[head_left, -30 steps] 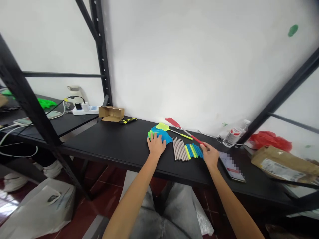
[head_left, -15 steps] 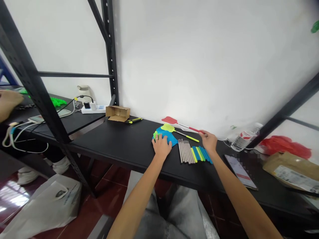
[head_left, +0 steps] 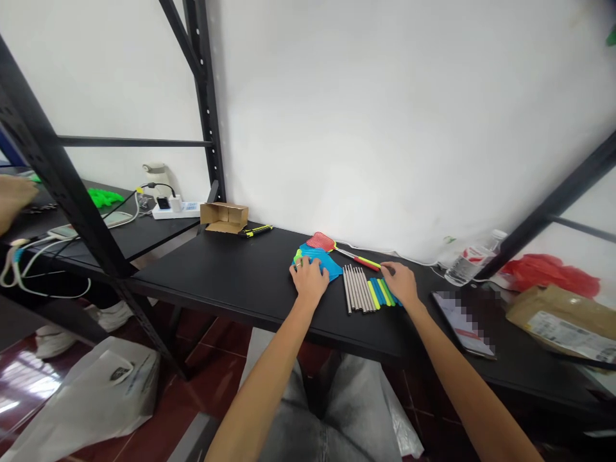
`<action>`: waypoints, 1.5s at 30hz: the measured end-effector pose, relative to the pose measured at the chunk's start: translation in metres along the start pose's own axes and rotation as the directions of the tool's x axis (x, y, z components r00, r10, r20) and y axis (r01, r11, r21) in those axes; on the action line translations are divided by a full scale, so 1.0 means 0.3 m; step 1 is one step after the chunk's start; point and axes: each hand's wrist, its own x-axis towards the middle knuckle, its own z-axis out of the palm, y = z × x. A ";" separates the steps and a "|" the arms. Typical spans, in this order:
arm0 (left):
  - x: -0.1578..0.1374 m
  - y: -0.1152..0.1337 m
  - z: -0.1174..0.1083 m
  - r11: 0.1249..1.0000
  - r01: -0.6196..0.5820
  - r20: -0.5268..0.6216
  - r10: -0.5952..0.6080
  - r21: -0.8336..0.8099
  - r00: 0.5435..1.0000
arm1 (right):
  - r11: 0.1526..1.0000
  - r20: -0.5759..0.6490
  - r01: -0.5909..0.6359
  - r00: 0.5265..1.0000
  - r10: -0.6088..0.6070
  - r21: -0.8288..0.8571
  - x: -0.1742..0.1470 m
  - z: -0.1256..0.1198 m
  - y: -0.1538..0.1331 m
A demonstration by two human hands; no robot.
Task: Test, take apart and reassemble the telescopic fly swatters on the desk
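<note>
Fingers spread, my left hand lies on a pile of blue fly swatter heads, with a bit of yellow-green showing beside the fingers. My right hand pinches the handle end of a red fly swatter. This swatter rests over a yellow-green one, so only a strip of the lower one shows along the shaft and handle. Just in front of the swatters, several metal rods lie side by side. To their right is a row of yellow, blue and green handles, partly covered by my right hand.
An open cardboard box and a yellow-black box cutter sit at the back left. On the right are a phone, a water bottle, a red plastic bag and a brown parcel. Another person's hand shows far left.
My right hand has brought the red swatter down and slightly nearer, from behind the yellow-green one to on top of it. My left hand stays on the blue heads.
</note>
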 end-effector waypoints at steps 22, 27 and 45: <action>0.027 0.012 -0.027 0.999 -0.005 0.074 0.002 0.033 0.997 | 0.960 -0.085 -0.056 0.993 0.082 0.275 -0.142 -0.059 0.022; 0.026 0.018 -0.049 0.993 0.100 0.007 -0.101 0.061 0.995 | 0.950 -0.040 -0.103 0.992 0.120 0.293 -0.138 -0.047 0.040; -0.026 0.103 -0.031 0.886 -0.462 0.322 0.424 0.047 0.846 | 0.905 -0.069 -0.114 0.985 0.156 0.411 -0.137 -0.071 0.006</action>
